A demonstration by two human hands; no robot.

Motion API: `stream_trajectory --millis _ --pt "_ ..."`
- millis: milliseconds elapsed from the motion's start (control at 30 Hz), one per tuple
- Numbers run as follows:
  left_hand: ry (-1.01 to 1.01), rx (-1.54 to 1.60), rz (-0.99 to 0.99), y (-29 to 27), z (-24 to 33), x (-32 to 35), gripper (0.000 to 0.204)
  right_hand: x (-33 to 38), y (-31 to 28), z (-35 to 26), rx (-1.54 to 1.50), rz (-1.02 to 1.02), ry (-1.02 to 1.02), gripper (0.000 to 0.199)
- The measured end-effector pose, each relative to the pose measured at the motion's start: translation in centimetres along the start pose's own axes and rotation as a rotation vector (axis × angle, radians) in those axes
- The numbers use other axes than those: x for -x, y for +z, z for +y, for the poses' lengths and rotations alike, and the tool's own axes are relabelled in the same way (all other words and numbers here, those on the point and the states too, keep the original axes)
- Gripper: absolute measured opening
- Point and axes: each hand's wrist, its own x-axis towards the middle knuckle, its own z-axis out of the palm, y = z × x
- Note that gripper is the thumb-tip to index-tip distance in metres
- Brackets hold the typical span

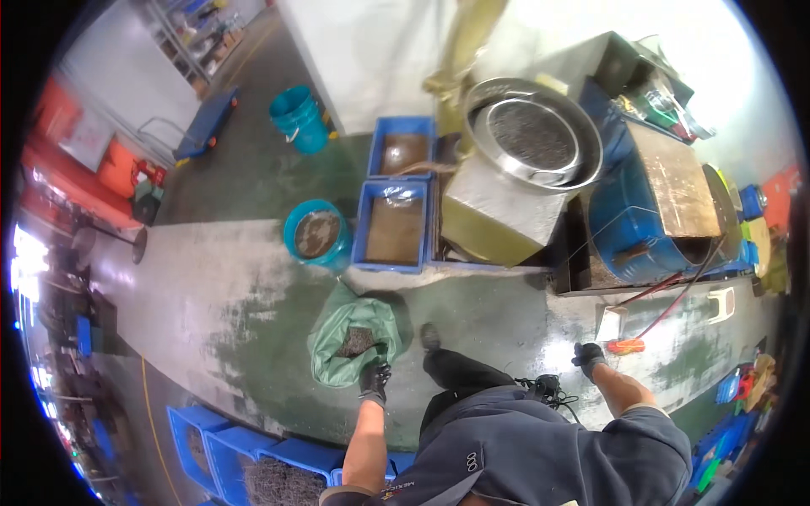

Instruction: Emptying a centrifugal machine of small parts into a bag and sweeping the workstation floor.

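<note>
My left hand point(374, 380), in a black glove, is closed on the near rim of a green woven bag point(331, 371). The bag stands on the floor with its mouth rolled open, and a heap of small dark metal pieces point(357, 341) lies inside. Out to the right, my right hand point(588, 357), also gloved in black, hangs over the floor. Its fingers look loosely apart, and I see nothing in them. Below it to the right is a red-orange object point(626, 347) beside a white dustpan-like piece point(611, 324).
Beyond the bag stand a teal bucket point(295, 229) and blue crates point(361, 244) with brown contents. A round metal bowl machine point(588, 135) and blue drum point(620, 228) stand at far right. Blue bins point(232, 447) line the near left. A red hose point(675, 297) crosses the floor.
</note>
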Motion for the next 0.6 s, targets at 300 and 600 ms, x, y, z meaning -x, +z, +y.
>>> stream_trajectory --millis 300,600 --pt "0.083 0.034 -0.271 17.1 0.5 6.4 0.026 -3.6 -4.1 -9.2 -0.702 -0.064 0.051 0.019" --pt "-0.19 0.359 -0.706 58.1 1.3 5.4 0.039 -18.0 -14.3 -2.6 -0.703 -0.114 -0.101 0.008"
